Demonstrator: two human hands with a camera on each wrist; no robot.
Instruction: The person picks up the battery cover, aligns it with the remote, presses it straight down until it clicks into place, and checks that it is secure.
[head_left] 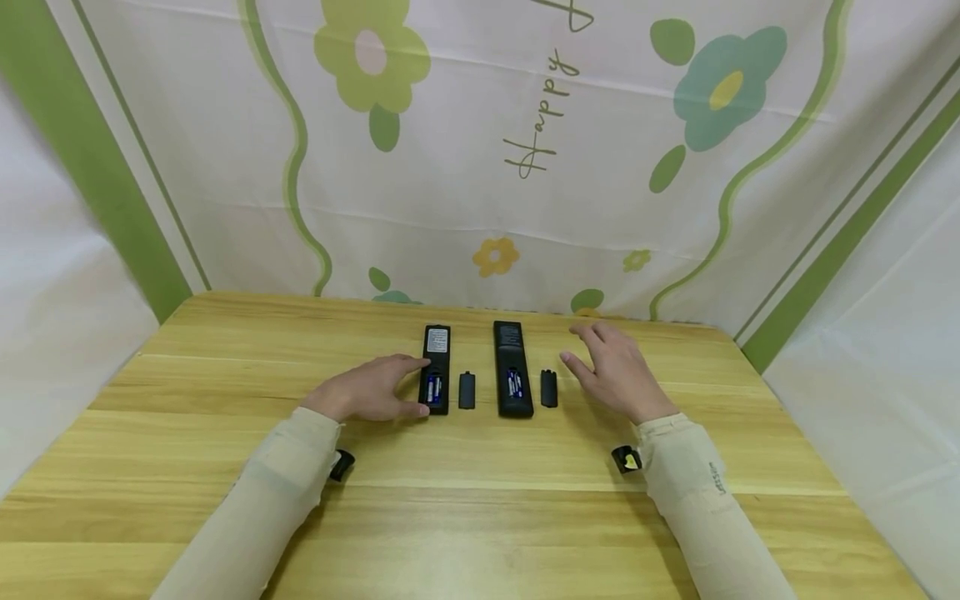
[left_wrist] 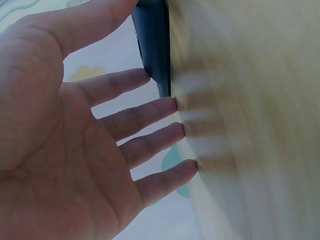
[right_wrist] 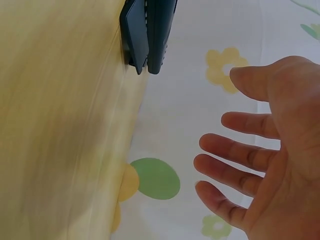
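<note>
From the head view we get the full layout: left remote point(head_left: 439, 363) and right remote point(head_left: 513, 360) face-down on the surface point(head_left: 480, 508), each with its bay uncovered and batteries point(head_left: 434, 389) showing. The left cover point(head_left: 467, 390) sits between the remotes, and the right cover point(head_left: 549, 389) is just right of the second one.

The left wrist view gives us what the head cam can't: the left hand point(head_left: 375, 392) has its fingers spread wide, palm showing, index tip against the dark edge of a remote. Over in the right wrist view, the right hand point(head_left: 618, 371) is wide too, fingers loosely spread, with a gap between it and the dark plastic.

Around all that, we've got a flowery cloth point(head_left: 450, 192) hanging behind, and black wrist cams point(head_left: 341, 465) poking out by beige sleeves point(head_left: 281, 475). Surface is pale striped wood grain; remotes are long, slim black plastic; covers are small rectangles with tabs.
</note>
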